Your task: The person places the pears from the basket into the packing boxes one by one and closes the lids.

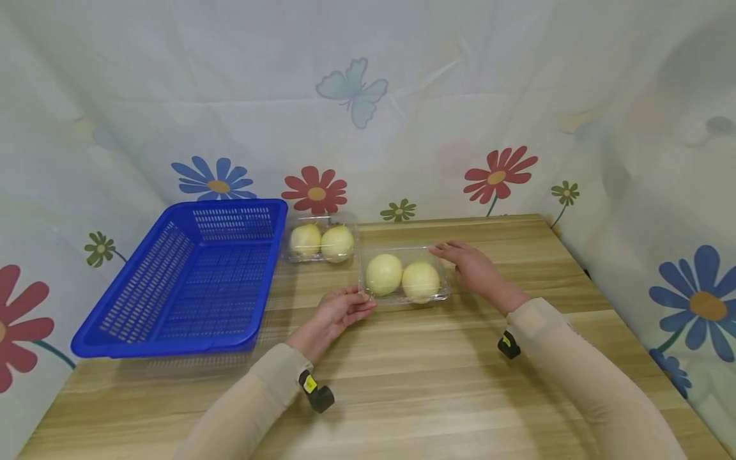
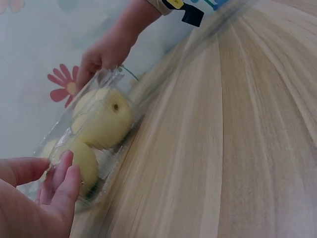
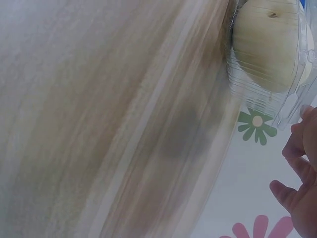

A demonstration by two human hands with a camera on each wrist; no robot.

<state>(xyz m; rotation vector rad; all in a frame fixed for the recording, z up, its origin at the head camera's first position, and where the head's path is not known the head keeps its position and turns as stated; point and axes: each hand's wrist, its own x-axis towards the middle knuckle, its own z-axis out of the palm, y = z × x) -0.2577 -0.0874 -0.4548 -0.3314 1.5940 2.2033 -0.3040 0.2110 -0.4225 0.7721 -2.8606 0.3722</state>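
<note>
A clear plastic clamshell box (image 1: 445, 295) with two round, pale yellow pears (image 1: 384, 275) lies near the middle of the wooden table. My left hand (image 1: 339, 312) pinches its near left corner between thumb and fingers, as the left wrist view shows close up. At the opposite end, my right hand (image 1: 474, 268) holds the far right corner, fingers reaching over the edge. In the right wrist view, a fingertip meets the clear rim while the other fingers are loosely bent. One pear (image 2: 106, 121) shows its dark end through the plastic.
Behind and to the left stands a second clear box (image 1: 296, 258) with two more pears (image 1: 337, 243). A large blue perforated basket (image 1: 261, 300) sits at the table's left side. A flower-printed curtain (image 1: 414, 128) hangs right behind the table (image 1: 437, 383).
</note>
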